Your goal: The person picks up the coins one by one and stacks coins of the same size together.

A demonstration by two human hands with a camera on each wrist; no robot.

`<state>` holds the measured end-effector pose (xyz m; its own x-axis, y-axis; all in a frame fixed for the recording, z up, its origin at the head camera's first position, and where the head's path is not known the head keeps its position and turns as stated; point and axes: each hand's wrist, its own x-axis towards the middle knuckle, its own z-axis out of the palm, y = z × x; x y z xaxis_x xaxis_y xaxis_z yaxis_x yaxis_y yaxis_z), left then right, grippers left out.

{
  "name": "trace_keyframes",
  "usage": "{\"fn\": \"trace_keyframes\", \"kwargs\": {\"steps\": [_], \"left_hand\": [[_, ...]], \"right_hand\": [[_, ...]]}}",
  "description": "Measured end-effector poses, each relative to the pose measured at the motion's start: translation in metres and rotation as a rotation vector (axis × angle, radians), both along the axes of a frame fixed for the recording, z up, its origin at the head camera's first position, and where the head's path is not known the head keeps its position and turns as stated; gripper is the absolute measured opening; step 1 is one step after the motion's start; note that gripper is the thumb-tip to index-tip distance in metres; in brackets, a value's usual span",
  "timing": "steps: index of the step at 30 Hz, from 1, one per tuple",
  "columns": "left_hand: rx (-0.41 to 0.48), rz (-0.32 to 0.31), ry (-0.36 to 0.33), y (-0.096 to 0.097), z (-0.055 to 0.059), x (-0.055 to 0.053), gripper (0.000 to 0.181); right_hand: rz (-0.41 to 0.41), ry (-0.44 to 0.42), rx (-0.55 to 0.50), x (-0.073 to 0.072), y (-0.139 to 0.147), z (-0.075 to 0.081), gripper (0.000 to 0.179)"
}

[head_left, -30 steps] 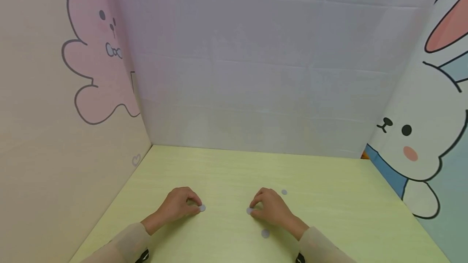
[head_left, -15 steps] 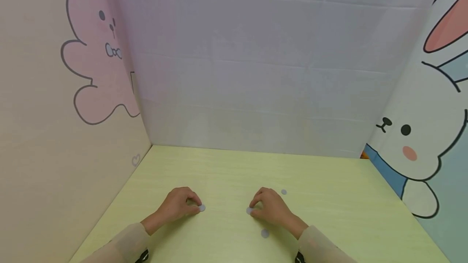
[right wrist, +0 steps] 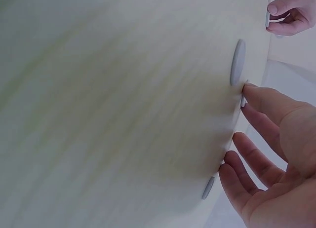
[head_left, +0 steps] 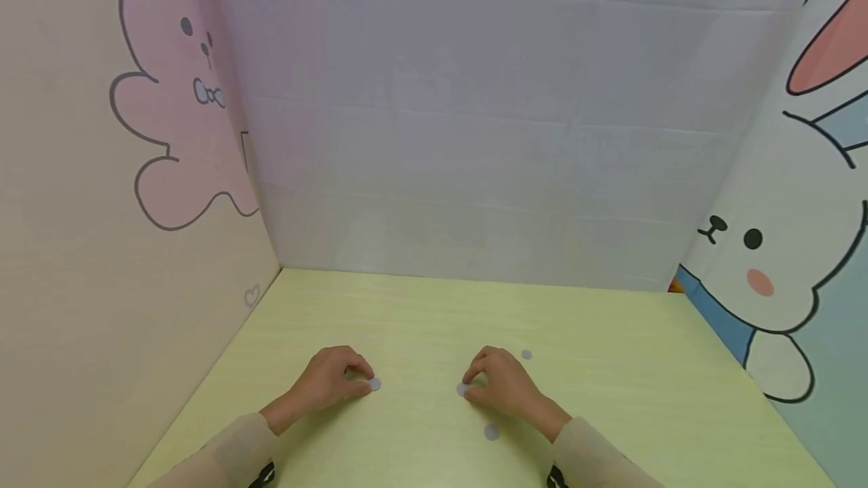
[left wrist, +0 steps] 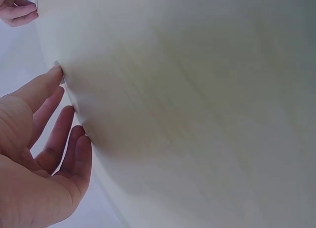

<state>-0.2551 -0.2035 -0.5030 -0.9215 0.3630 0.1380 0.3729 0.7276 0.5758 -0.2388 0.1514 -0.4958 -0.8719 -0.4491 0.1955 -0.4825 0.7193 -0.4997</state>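
Observation:
Low over the yellow table, my left hand pinches a small flat grey disc between thumb and index finger. My right hand pinches a matching grey disc the same way, a short gap to the right. In the right wrist view that disc shows edge-on between the fingertips, the other fingers bent down to the tabletop. Two more grey discs lie flat by the right hand: one nearer, below the wrist, and one farther, beyond the knuckles. The left wrist view shows only an edge of the left disc.
The pale yellow tabletop meets a whitish hanging sheet at the back. A cream panel with a pink cartoon animal stands on the left. On the right rises a panel with a white cartoon rabbit.

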Motion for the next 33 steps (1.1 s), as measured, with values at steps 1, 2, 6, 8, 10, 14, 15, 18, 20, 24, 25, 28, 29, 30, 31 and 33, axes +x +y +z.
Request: {"fn": "trace_keyframes", "kwargs": {"steps": [1, 2, 6, 8, 10, 14, 15, 18, 20, 24, 25, 28, 29, 30, 31, 33], "left_hand": [[0.002, -0.004, 0.0, 0.0, 0.0, 0.0, 0.014], [-0.001, -0.008, 0.002, -0.001, 0.001, 0.0, 0.014], [-0.007, -0.021, 0.008, -0.001, 0.002, -0.002, 0.016], [-0.015, -0.017, 0.014, 0.0, 0.003, -0.003, 0.017], [-0.02, -0.011, 0.019, 0.002, 0.004, -0.003, 0.018], [-0.017, -0.026, 0.065, 0.01, 0.008, -0.003, 0.019], [-0.012, -0.038, 0.077, 0.013, 0.01, -0.003, 0.019], [0.005, -0.07, 0.103, 0.025, 0.014, -0.003, 0.019], [0.023, -0.089, 0.107, 0.033, 0.017, -0.003, 0.02], [0.029, -0.116, 0.104, 0.05, 0.02, -0.003, 0.025], [0.029, -0.121, 0.099, 0.054, 0.021, -0.003, 0.026], [0.026, -0.135, 0.078, 0.066, 0.019, -0.002, 0.028], [0.025, -0.137, 0.07, 0.07, 0.019, -0.001, 0.028], [0.023, -0.139, 0.066, 0.073, 0.018, -0.001, 0.028], [0.019, -0.141, 0.065, 0.077, 0.017, -0.001, 0.028], [0.004, -0.143, 0.067, 0.084, 0.015, 0.0, 0.028]], "right_hand": [[-0.002, -0.004, 0.0, 0.0, 0.0, 0.0, 0.01], [-0.004, -0.008, 0.0, 0.0, 0.0, 0.0, 0.01], [-0.008, -0.017, -0.002, 0.0, 0.0, 0.0, 0.01], [-0.01, -0.021, -0.004, -0.001, 0.0, 0.0, 0.01], [-0.01, -0.024, -0.005, -0.001, 0.0, 0.0, 0.01], [-0.012, -0.023, 0.0, -0.001, 0.0, -0.001, 0.011], [-0.014, -0.022, 0.002, -0.001, 0.0, -0.001, 0.011], [-0.016, -0.017, 0.005, -0.001, 0.001, -0.002, 0.012], [-0.016, -0.014, 0.001, -0.001, 0.001, -0.003, 0.012], [-0.01, -0.009, -0.009, -0.001, 0.002, -0.004, 0.012], [-0.01, -0.009, -0.01, -0.001, 0.002, -0.004, 0.011], [-0.008, -0.001, -0.006, -0.001, 0.002, -0.004, 0.011], [-0.007, 0.001, -0.005, -0.002, 0.003, -0.005, 0.011], [-0.007, 0.001, -0.006, -0.002, 0.003, -0.005, 0.011], [-0.006, 0.002, -0.006, -0.002, 0.003, -0.005, 0.011], [-0.003, 0.001, -0.01, -0.001, 0.003, -0.004, 0.011]]}}
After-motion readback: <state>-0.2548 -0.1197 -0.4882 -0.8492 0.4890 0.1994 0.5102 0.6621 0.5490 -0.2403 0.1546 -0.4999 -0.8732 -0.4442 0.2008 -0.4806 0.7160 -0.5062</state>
